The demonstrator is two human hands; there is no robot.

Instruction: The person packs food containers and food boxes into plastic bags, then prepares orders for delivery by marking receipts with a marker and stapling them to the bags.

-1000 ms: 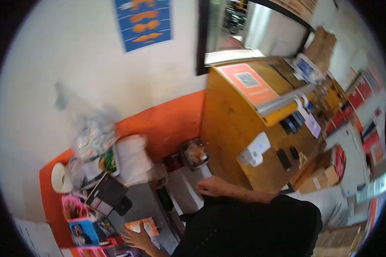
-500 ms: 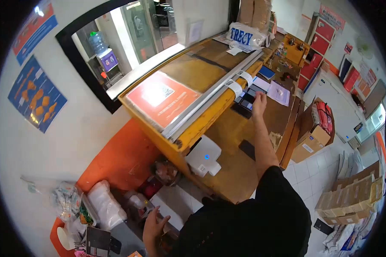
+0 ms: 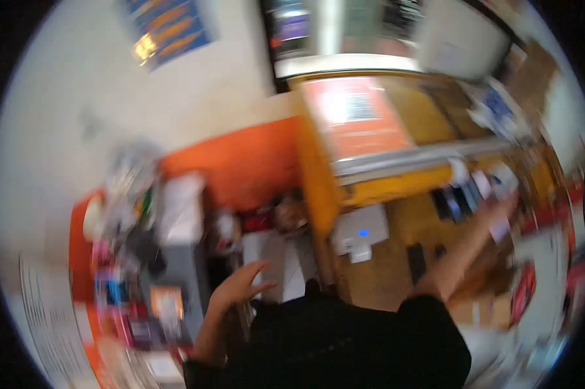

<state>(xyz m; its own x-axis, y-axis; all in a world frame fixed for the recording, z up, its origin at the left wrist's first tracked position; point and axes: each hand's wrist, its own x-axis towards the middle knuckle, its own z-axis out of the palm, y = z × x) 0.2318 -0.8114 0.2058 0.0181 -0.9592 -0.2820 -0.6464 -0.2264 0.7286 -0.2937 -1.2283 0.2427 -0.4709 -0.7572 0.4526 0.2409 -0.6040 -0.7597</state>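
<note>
My left hand hangs in the air over the floor at the lower centre, its fingers and thumb apart and nothing in it. At the right, my right hand reaches over the far part of the wooden desk. Its fingers are smeared by motion, so any hold is hidden from me. A pale, whitish thing shows right beside those fingers, too blurred to name. Several dark, phone-like slabs lie just left of that hand. A white device with a blue light stands on the desk between my hands.
A raised yellow-edged counter with an orange QR-code sheet stands above the desk. To the left is a grey surface with a white plastic-wrapped bundle and mixed items. A cardboard box sits at the lower right.
My view has swung left, so the counter and desk appear further right. My right hand, still over the desk, is now beside a whitish thing. My left hand stays raised with fingers apart.
</note>
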